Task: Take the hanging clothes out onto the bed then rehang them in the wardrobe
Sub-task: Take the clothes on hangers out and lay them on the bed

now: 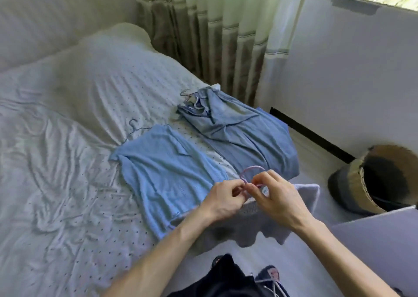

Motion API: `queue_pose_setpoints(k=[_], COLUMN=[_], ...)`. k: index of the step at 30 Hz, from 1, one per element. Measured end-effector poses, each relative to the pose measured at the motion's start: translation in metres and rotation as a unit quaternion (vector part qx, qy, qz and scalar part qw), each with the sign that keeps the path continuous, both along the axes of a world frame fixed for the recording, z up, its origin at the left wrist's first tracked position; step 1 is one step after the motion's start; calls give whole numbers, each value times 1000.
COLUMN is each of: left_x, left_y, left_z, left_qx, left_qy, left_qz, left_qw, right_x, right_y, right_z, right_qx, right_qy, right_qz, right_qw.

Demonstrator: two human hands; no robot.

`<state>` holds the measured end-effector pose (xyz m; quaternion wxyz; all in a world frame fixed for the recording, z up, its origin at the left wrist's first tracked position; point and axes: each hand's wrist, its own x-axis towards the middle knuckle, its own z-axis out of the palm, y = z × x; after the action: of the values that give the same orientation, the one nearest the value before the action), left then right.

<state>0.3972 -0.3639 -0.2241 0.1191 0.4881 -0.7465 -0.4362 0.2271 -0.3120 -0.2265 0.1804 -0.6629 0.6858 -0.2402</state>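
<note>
While both hands are meeting at the bed [67, 138] edge, the left hand [222, 197] and right hand [278, 197] are pinching the hanger [251, 170] with curled fingers, its pink hook arching just above the fingertips. A grey garment [305, 197] is draping beneath them, seemingly on it. A blue top [165, 172] and a shirt [244, 134] are lying on the bed beyond.

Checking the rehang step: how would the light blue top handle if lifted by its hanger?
Likely floppy: the light blue top lies flat and creased on the bed. Probably light, since the knit looks thin. It may slip off, since its wire hanger pokes out askew.
</note>
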Motion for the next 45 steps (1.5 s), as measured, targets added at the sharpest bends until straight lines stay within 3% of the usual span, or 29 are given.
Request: queue_pose_setpoints(k=[4, 7, 10, 13, 17, 21, 28, 33, 45], left_x=[31, 55, 85, 112, 135, 149, 174, 195, 278], left_y=[-6, -19, -45, -73, -107, -140, -204, -232, -343], left_z=[13, 30, 46, 60, 75, 87, 114, 84, -55], left_qx=[-18, -39, -42, -53, -35, -4, -33, -9, 54], left_qy=[59, 88, 114, 132, 150, 157, 158, 54, -54], left_qz=[132, 197, 224, 249, 284, 323, 420, 421, 363], left_qw=[989, 976, 967, 958, 946, 933, 893, 905, 928], right_x=[13, 6, -8, -15, -10, 6, 32, 48, 108], right_y=[-28, -57, -86, -105, -133, -170, -220, -248, -330], right_z=[12, 3, -15, -34, -61, -69, -66, -73, -135], right_qx=[-40, -22, 61, 192, 271, 277, 298, 317, 378], right_qy=[-81, -97, -162, -275, -287, -293, -222, -149, -26], right_qz=[42, -23, -91, -71, -13, 34, 89, 113, 112], right_qw=[995, 995, 981, 939, 919, 914, 924, 930, 919])
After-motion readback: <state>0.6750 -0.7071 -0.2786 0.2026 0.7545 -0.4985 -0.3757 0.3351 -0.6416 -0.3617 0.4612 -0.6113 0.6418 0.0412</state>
